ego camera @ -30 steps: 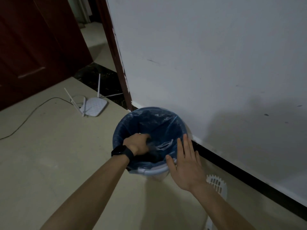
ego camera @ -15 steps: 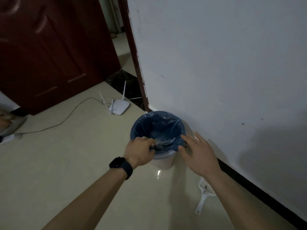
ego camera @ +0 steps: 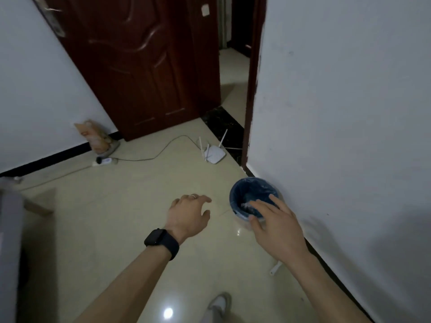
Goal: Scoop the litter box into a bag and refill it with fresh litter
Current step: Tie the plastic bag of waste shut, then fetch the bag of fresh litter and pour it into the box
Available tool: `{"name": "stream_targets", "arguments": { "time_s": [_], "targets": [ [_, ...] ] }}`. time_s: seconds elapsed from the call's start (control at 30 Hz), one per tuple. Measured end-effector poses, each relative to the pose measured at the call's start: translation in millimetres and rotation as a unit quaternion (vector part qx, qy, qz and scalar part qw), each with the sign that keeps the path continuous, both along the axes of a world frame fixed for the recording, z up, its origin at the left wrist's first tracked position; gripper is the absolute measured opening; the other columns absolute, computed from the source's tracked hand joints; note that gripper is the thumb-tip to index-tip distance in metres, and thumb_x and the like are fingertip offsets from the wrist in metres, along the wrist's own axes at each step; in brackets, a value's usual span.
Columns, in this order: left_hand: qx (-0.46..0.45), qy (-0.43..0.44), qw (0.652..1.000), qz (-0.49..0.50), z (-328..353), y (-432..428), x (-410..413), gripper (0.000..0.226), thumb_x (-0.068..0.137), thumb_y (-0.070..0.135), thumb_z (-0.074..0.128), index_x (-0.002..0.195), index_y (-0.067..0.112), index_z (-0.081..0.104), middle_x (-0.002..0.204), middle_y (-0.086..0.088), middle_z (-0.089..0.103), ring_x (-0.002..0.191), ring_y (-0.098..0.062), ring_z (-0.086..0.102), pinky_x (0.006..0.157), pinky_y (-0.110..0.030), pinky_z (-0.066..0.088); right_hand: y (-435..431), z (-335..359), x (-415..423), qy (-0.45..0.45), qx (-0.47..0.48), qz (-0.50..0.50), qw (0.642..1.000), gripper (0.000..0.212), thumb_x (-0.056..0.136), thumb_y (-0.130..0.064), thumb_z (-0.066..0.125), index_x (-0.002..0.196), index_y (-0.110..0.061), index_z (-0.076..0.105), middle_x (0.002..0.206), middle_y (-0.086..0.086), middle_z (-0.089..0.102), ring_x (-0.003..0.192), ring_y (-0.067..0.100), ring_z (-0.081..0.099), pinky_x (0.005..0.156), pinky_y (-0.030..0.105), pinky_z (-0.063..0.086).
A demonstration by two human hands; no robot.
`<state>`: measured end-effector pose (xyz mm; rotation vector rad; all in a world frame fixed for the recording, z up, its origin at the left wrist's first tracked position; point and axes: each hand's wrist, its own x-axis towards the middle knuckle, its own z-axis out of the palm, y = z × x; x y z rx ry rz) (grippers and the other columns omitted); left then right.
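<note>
A white wall [ego camera: 349,113] and a dark red door [ego camera: 140,66] frame a dim hallway where a person leans over a pale tiled floor [ego camera: 112,229]. A small bin [ego camera: 242,220] lined with a blue bag [ego camera: 253,190] stands on the floor against the wall, near the doorway corner. The right hand [ego camera: 275,220] hovers over the bin's near rim, its grip apart and fingers spread; whether they touch the bag cannot be told. The left hand [ego camera: 189,215] hangs out over bare floor to the left of the bin, grip loose and holding nothing. An orange pouch [ego camera: 95,138], possibly the fresh litter, leans on the far wall. A router [ego camera: 214,154] sits by the doorway, its cable [ego camera: 163,148] trailing across the floor toward the pouch. The white scoop [ego camera: 275,269] lies on the floor by the wall, mostly hidden under the right forearm. No litter box can be made out.

The risks look plain: a brush of the right hand could tip the light bin or pull the bag's edge off the rim; the cable could catch a foot on the way to the pouch; the scoop, hard to see in this light, could be stepped on.
</note>
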<state>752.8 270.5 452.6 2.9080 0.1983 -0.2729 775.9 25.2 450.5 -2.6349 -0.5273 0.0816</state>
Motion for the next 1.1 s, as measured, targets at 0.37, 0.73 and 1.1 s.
{"name": "stream_targets", "arguments": {
  "time_s": [0.37, 0.73, 1.1],
  "targets": [
    [-0.014, -0.045, 0.979, 0.198, 180.6, 199.3, -150.5, 0.04, 0.095, 0.044, 0.048, 0.135, 0.037, 0.051, 0.138, 0.007, 0.056, 0.127, -0.018, 0.049, 0.105, -0.037, 0.039, 201.1, 197.7, -47.7, -0.004, 0.035, 0.174, 0.984, 0.042, 0.098, -0.042, 0.048, 0.139, -0.033, 0.05, 0.142, -0.017, 0.05, 0.142, 0.009, 0.026, 0.115, 0.033, 0.027],
    [-0.006, -0.018, 0.962, 0.273, 207.4, 412.2, -151.7, 0.041, 0.095, 0.044, 0.047, 0.135, 0.037, 0.05, 0.137, 0.004, 0.057, 0.123, -0.021, 0.053, 0.101, -0.038, 0.042, 433.0, 218.0, -5.5, -0.002, 0.022, 0.239, 0.971, 0.041, 0.096, -0.045, 0.05, 0.136, -0.035, 0.054, 0.139, -0.018, 0.053, 0.141, 0.01, 0.029, 0.113, 0.034, 0.03],
    [0.002, 0.008, 0.946, 0.323, 162.7, 611.5, -29.0, 0.041, 0.095, 0.045, 0.045, 0.135, 0.039, 0.05, 0.138, 0.006, 0.056, 0.126, -0.02, 0.051, 0.104, -0.039, 0.04, 650.8, 182.2, 145.7, 0.017, -0.003, 0.289, 0.957, 0.042, 0.097, -0.046, 0.046, 0.137, -0.037, 0.051, 0.141, -0.018, 0.052, 0.141, 0.01, 0.028, 0.114, 0.036, 0.03]
  ]
}}
